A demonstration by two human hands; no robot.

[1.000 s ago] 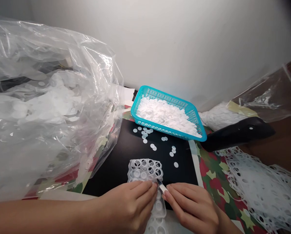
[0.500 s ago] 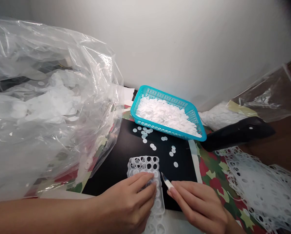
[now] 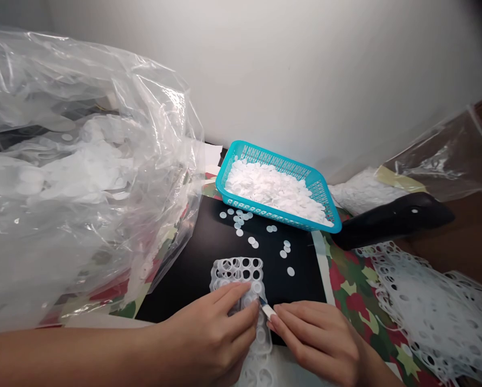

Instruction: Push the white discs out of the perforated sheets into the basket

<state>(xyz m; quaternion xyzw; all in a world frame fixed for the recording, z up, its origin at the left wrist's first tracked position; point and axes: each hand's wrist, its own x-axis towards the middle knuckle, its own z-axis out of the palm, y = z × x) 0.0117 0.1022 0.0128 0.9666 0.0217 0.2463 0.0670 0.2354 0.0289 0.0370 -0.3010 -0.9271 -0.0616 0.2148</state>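
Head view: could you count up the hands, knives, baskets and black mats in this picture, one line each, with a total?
Hands: 2, a left hand and a right hand
Knives: 1, a small knife in the right hand
Baskets: 1, a blue basket
Black mats: 1, a black mat
Total: 5

The person's bare left hand (image 3: 225, 325) has slim fingers tapering to rounded tips and a smooth, softly rounded back with low knuckles. It joins a bare, long left forearm (image 3: 83, 355) that widens toward the picture's left edge. The bare right hand (image 3: 324, 334) has slender fingers, one nail showing; of the bare right forearm (image 3: 376, 365), only a short stretch is visible.
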